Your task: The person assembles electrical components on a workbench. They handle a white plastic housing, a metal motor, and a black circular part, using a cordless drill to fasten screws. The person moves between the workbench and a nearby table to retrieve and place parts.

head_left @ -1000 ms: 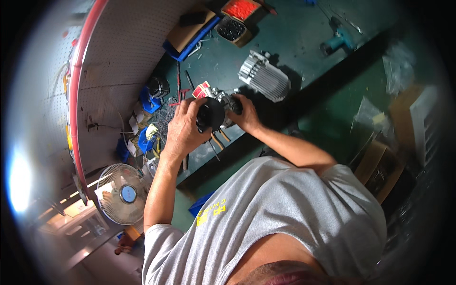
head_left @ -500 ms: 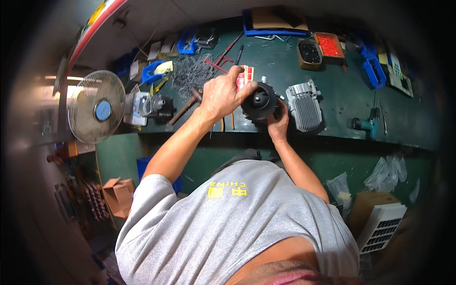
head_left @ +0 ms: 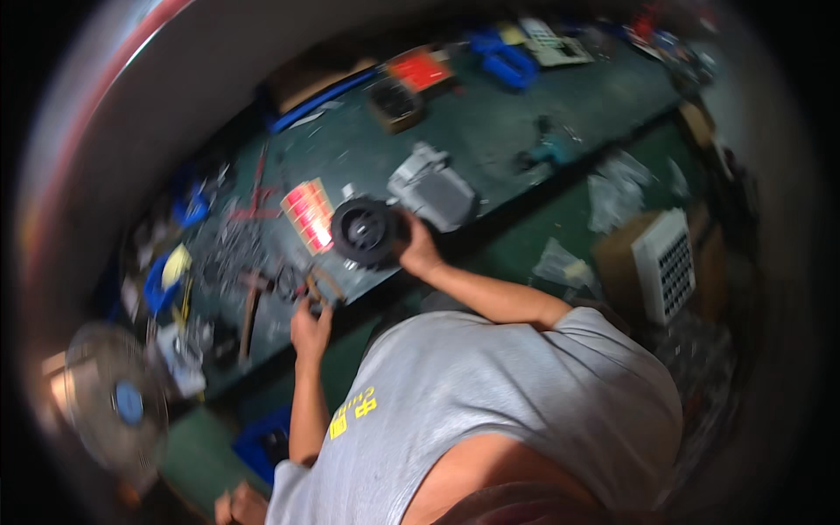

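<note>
On the bench's front edge stands a round black fan wheel point(head_left: 363, 231) with a ribbed middle; what it is mounted on is mostly hidden beneath it. My right hand point(head_left: 420, 249) is closed round its right side. My left hand point(head_left: 311, 331) is at the edge, fingers curled together beside orange-handled pliers point(head_left: 325, 283); blur hides what is between them. A red-and-yellow label sheet point(head_left: 308, 216) lies left of the fan wheel. Right of it rests a grey finned metal housing point(head_left: 433, 188).
A hammer point(head_left: 249, 315) and a tangle of grey strands point(head_left: 232, 254) lie left. A box of red parts point(head_left: 420, 68) and a box of black ones point(head_left: 395, 103) stand behind, a teal power drill point(head_left: 547, 151) right. Lower left are a fan point(head_left: 129, 402) and apparently another person's hand point(head_left: 238, 505).
My left hand has left the fan wheel and dropped to the bench edge by the pliers. My right hand stays on the wheel. The whole view has swung round to the right.
</note>
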A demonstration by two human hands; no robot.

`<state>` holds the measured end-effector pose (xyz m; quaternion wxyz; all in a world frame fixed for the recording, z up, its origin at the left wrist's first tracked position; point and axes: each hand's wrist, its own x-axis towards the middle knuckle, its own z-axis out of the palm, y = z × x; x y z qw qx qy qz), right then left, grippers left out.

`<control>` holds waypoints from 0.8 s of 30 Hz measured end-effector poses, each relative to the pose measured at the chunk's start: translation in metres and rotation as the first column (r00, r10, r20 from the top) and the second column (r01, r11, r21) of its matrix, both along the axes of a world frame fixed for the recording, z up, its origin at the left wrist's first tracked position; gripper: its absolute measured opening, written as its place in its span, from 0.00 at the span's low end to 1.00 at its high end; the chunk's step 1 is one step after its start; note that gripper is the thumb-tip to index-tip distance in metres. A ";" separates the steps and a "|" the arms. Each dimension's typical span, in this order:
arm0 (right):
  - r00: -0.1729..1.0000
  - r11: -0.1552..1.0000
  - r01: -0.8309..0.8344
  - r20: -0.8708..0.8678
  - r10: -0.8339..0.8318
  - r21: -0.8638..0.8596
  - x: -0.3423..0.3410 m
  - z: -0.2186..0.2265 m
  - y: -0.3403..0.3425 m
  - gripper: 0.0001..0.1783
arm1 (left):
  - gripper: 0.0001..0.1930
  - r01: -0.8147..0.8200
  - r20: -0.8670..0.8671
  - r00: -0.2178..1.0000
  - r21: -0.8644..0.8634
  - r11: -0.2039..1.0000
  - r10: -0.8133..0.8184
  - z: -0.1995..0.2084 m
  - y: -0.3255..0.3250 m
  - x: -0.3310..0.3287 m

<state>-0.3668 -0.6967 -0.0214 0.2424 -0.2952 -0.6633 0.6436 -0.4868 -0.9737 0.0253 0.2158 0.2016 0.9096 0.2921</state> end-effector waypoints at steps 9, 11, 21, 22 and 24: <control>0.894 0.893 0.448 -0.032 -0.447 0.045 0.075 0.022 0.059 0.11 | 0.20 0.162 0.140 0.978 -0.039 0.986 -0.155 -0.027 0.020 -0.008; 0.809 0.809 0.587 0.029 -0.587 0.015 0.097 0.010 0.105 0.11 | 0.20 0.149 0.168 0.976 -0.049 0.988 -0.139 -0.031 0.019 -0.008; 0.356 0.522 0.848 0.625 -0.695 0.097 0.135 -0.104 0.361 0.47 | 0.17 0.040 0.164 0.986 -0.242 0.969 0.000 0.009 0.033 0.035; 0.303 0.506 0.853 0.670 -0.678 0.126 0.127 -0.110 0.373 0.48 | 0.16 0.064 0.116 0.992 -0.168 0.984 -0.045 -0.007 0.017 0.040; 0.184 0.481 0.854 0.750 -0.636 0.198 0.111 -0.113 0.389 0.51 | 0.17 0.087 0.150 0.988 -0.262 0.961 -0.049 0.018 0.029 0.063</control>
